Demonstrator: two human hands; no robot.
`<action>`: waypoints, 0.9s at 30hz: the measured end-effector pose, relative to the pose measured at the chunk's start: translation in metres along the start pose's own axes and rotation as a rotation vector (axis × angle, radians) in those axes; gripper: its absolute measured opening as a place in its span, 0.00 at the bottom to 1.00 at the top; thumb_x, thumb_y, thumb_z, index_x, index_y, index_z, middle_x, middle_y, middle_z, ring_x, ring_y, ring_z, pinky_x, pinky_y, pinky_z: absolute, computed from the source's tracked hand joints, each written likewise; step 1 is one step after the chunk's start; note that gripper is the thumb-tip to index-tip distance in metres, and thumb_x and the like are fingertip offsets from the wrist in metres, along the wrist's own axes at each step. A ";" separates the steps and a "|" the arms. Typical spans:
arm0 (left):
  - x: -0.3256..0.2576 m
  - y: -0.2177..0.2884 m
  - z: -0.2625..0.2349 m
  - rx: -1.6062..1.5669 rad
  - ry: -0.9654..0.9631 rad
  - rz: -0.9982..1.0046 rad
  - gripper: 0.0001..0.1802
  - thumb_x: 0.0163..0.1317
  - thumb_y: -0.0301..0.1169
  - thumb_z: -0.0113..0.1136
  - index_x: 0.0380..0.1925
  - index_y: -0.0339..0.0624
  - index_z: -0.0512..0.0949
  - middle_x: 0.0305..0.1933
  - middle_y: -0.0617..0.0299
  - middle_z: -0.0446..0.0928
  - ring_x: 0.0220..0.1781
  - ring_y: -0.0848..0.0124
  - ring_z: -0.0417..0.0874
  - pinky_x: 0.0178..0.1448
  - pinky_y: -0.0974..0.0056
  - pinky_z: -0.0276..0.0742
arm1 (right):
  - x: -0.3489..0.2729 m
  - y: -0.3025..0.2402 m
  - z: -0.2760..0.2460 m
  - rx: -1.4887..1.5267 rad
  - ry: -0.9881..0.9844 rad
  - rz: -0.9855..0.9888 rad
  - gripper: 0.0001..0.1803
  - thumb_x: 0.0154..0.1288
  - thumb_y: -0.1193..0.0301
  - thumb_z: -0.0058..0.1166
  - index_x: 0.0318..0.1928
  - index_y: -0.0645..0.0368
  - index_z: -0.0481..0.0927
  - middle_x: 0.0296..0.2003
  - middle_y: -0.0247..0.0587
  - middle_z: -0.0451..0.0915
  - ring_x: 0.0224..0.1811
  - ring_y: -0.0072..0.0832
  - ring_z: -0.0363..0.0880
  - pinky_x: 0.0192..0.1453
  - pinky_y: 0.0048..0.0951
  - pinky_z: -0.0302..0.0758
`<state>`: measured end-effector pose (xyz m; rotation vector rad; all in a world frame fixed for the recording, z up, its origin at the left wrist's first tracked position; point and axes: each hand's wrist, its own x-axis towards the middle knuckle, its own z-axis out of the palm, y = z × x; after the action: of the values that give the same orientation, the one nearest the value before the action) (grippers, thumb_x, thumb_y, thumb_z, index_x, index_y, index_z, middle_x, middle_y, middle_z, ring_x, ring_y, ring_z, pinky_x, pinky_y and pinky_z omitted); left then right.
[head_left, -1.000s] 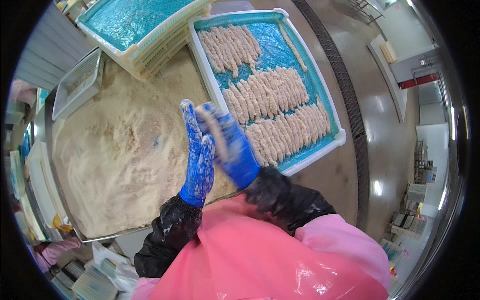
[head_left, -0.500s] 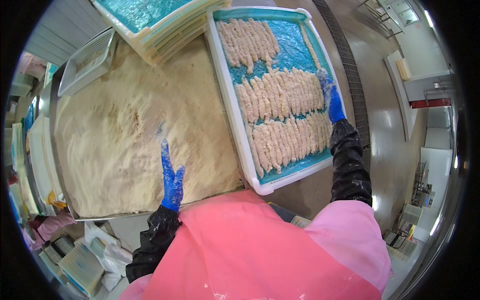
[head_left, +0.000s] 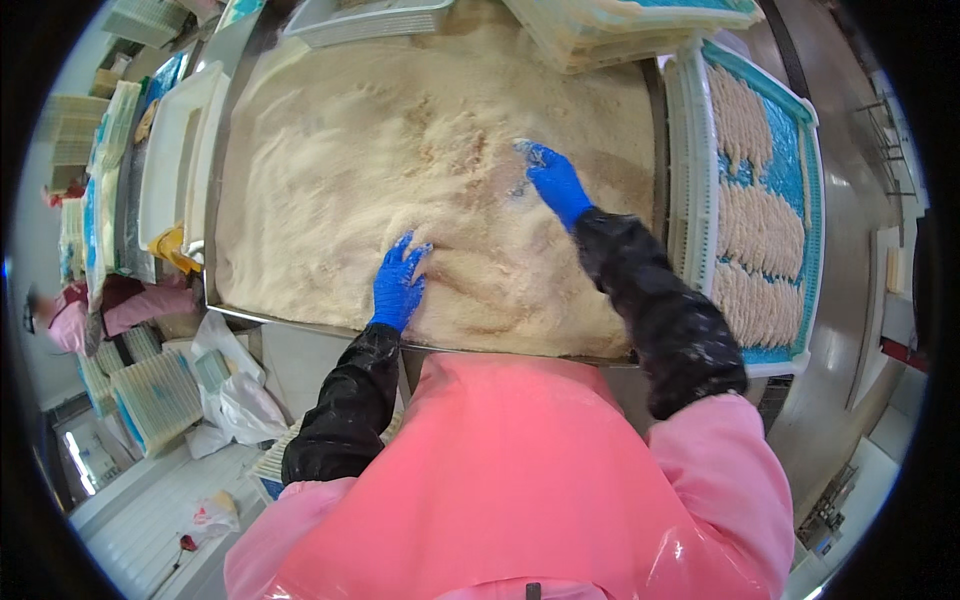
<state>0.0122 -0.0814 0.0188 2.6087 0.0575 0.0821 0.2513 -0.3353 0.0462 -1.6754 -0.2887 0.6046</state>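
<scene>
A wide metal trough (head_left: pixel 300 322) full of pale breadcrumbs (head_left: pixel 400 150) lies in front of me. My left hand (head_left: pixel 398 280), in a blue glove with a black sleeve, presses flat into the crumbs near the front edge, fingers spread. In the same kind of glove, my right hand (head_left: pixel 553 180) reaches into the crumbs further back on the right, fingertips pushed into the heap. I cannot tell whether anything is under either hand. To the right stands a white tray (head_left: pixel 690 200) with a blue liner carrying rows of breaded strips (head_left: pixel 760 230).
Stacked white trays (head_left: pixel 620 30) stand at the far edge of the trough and more (head_left: pixel 170 160) on the left. Plastic bags (head_left: pixel 235 395) and crates (head_left: pixel 155 395) lie on the floor at lower left. A person in pink (head_left: pixel 100 305) is at the left.
My right hand left the tray of strips and went into the crumbs. My left hand dropped flat onto the crumbs. The view shifted left, so the tray now sits at the right edge.
</scene>
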 end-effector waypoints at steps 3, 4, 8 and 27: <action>0.012 0.001 -0.011 -0.286 0.096 -0.073 0.27 0.52 0.19 0.57 0.55 0.50 0.77 0.64 0.55 0.69 0.65 0.58 0.70 0.66 0.61 0.68 | 0.047 0.095 0.065 -0.074 0.585 -0.238 0.27 0.64 0.70 0.55 0.61 0.69 0.69 0.54 0.51 0.77 0.57 0.34 0.75 0.64 0.31 0.67; 0.007 0.000 -0.012 -0.388 0.119 -0.115 0.27 0.52 0.19 0.57 0.54 0.49 0.77 0.63 0.56 0.70 0.65 0.58 0.71 0.66 0.61 0.68 | 0.051 0.093 0.087 -0.028 0.574 -0.214 0.26 0.63 0.69 0.57 0.60 0.68 0.71 0.51 0.51 0.79 0.54 0.35 0.76 0.62 0.32 0.69; 0.004 -0.008 -0.005 -0.480 0.143 -0.187 0.23 0.55 0.19 0.56 0.53 0.44 0.77 0.59 0.54 0.74 0.64 0.59 0.73 0.67 0.62 0.66 | 0.007 0.072 0.134 0.124 -0.022 0.043 0.20 0.62 0.71 0.57 0.54 0.67 0.76 0.48 0.50 0.81 0.52 0.35 0.78 0.58 0.32 0.72; 0.002 -0.029 0.007 -0.320 0.157 -0.199 0.22 0.53 0.29 0.60 0.50 0.55 0.80 0.56 0.47 0.74 0.54 0.52 0.77 0.54 0.56 0.76 | 0.044 0.056 0.095 0.239 0.320 0.434 0.14 0.59 0.66 0.59 0.45 0.58 0.81 0.40 0.34 0.82 0.39 0.27 0.78 0.40 0.29 0.73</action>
<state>0.0135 -0.0601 -0.0018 2.2598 0.3311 0.2077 0.2284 -0.2443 -0.0271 -1.5780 0.3746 0.6478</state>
